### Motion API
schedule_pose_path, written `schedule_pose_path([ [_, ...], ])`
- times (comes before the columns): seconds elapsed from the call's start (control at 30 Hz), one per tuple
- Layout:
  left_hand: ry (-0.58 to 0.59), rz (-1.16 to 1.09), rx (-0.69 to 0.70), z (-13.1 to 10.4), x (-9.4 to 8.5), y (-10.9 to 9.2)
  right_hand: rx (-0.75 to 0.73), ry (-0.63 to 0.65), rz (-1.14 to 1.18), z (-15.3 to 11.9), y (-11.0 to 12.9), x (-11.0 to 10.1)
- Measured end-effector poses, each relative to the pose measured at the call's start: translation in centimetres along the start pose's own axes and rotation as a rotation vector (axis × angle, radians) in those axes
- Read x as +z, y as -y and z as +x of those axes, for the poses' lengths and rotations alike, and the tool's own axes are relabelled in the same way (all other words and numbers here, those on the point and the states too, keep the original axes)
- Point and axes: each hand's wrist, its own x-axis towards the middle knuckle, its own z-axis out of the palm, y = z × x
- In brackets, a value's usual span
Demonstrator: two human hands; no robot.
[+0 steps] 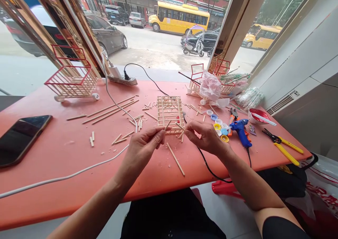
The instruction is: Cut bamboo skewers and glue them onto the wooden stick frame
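Note:
My left hand (148, 142) is closed, with a short wooden stick (168, 124) pinched between thumb and fingertips. Across from it, my right hand (202, 135) also pinches a short thin stick (180, 126), which points up and to the left. Behind both hands stands a small frame of wooden sticks (161, 108), its near end partly covered by the sticks and fingers. A longer loose stick (175, 159) lies on the pink table (105, 182) just below the hands. Short cut pieces (140, 123) are scattered left of the frame.
A finished-looking stick cart (71, 78) stands at the left, near a phone (23, 136). On the right lie a blue glue gun (241, 130), bottle caps (217, 127), yellow-handled pliers (286, 145) and a red-lined cup (258, 115). A white cable (87, 170) crosses the table.

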Motion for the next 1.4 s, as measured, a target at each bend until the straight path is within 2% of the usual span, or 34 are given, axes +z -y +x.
schedule_pose_path([
  [0.23,0.011,0.078,0.03,0.1,-0.1,0.0,0.066,0.074,0.075,-0.1,0.5,-0.1],
  [0.47,0.039,0.055,0.032,0.1,0.1,0.0,0.118,0.088,0.126,0.1,1.1,-0.2],
  [0.83,0.111,-0.167,-0.125,0.0,0.3,0.3,0.173,0.141,0.141,0.4,1.7,-0.4],
  [1.4,0.113,-0.199,-0.176,0.1,0.5,-0.1,0.125,0.1,0.143,0.4,1.2,-0.2],
])
